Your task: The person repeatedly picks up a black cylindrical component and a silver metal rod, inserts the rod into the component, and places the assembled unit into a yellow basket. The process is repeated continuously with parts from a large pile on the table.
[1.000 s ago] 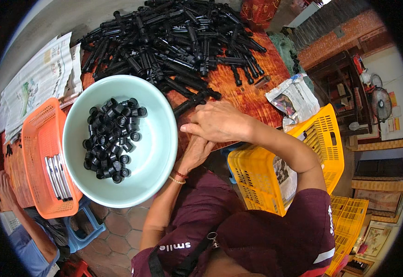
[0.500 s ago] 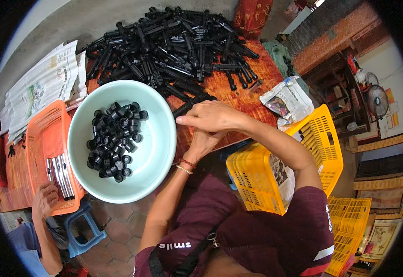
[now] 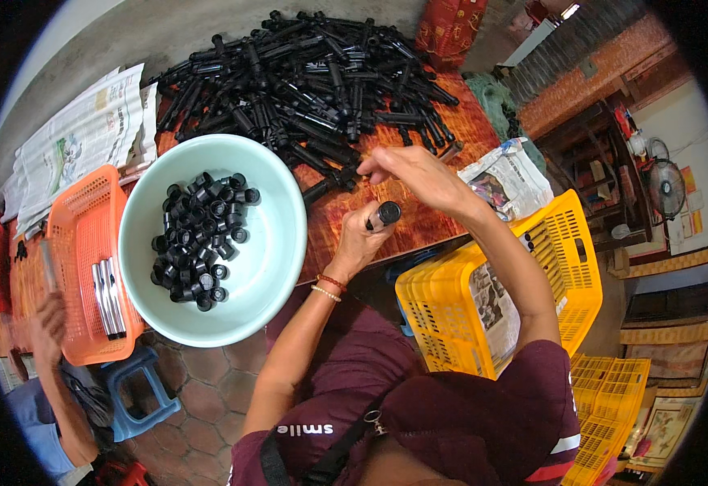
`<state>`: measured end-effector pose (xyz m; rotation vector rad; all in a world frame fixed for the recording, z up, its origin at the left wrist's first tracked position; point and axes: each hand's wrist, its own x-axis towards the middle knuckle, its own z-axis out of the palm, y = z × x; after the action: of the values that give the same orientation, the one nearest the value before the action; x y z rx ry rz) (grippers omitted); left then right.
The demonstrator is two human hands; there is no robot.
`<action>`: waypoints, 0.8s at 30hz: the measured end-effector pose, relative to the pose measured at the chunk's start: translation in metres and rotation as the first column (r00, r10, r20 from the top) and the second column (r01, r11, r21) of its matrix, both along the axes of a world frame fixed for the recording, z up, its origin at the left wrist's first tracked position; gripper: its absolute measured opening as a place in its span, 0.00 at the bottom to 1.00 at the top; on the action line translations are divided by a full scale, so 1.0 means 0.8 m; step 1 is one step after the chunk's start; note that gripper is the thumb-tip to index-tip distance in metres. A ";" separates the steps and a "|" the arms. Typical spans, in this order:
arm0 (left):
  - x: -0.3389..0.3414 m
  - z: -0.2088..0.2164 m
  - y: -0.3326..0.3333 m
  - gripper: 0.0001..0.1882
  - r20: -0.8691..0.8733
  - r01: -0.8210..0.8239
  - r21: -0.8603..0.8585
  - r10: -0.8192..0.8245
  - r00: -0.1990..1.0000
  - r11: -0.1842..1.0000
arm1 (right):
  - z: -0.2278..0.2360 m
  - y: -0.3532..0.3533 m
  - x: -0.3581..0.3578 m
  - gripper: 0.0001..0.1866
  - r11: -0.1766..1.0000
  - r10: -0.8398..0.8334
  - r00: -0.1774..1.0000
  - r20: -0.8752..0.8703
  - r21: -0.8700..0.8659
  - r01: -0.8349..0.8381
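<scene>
My left hand (image 3: 363, 236) grips a short black tube (image 3: 385, 214) upright, its round end showing above my fingers. Just above it, my right hand (image 3: 414, 172) hovers with fingertips pinched near the edge of a big heap of black plastic tubes (image 3: 313, 81); whether it holds a small part I cannot tell. To the left of my left hand stands a pale green bowl (image 3: 277, 243) holding several black caps (image 3: 200, 239).
A yellow crate (image 3: 548, 267) lined with newspaper stands at my right knee, more yellow crates (image 3: 613, 397) beyond it. An orange basket (image 3: 78, 235) with metal rods lies left of the bowl. Another person's hand (image 3: 46, 324) is at far left. Newspapers (image 3: 78, 138) lie at upper left.
My right hand has lifted off my left hand and moved up and right toward the pile. The black tube in my left hand is now uncovered and standing upright.
</scene>
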<state>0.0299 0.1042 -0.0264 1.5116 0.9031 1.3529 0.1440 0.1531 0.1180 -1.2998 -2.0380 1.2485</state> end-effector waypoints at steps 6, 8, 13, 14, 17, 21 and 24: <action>-0.012 0.005 0.002 0.08 -0.179 0.061 -0.083 -0.075 0.981 0.995 | 0.008 -0.009 -0.038 0.24 0.917 0.171 0.893 0.417 0.264 -0.299; -0.006 -0.007 0.001 0.10 -0.020 0.032 -0.063 -0.033 0.999 0.998 | 0.006 -0.005 -0.058 0.25 0.920 0.199 0.833 0.517 0.193 -0.340; 0.001 -0.010 -0.002 0.23 0.005 0.018 0.003 -0.018 1.000 1.000 | -0.020 -0.003 -0.065 0.31 0.946 0.147 0.810 0.568 0.159 -0.283; 0.000 -0.022 0.000 0.26 -0.006 0.051 -0.038 -0.052 0.999 0.998 | -0.021 -0.003 -0.067 0.31 0.944 0.146 0.807 0.573 0.163 -0.287; 0.003 -0.030 -0.004 0.28 0.114 0.078 -0.112 -0.065 0.991 0.991 | -0.029 -0.004 -0.067 0.31 0.930 0.118 0.809 0.576 0.222 -0.294; -0.006 -0.035 -0.011 0.30 -0.084 0.051 -0.051 -0.055 0.995 0.997 | -0.027 -0.007 -0.067 0.30 0.918 0.072 0.797 0.599 0.273 -0.288; -0.012 -0.025 -0.011 0.28 -0.057 0.144 -0.127 -0.152 0.987 0.981 | -0.033 -0.005 -0.067 0.29 0.921 0.067 0.799 0.597 0.271 -0.280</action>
<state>0.0204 0.0957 -0.0460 1.5053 0.8801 1.1264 0.0907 0.1494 0.0915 -1.4538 -2.7054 0.5213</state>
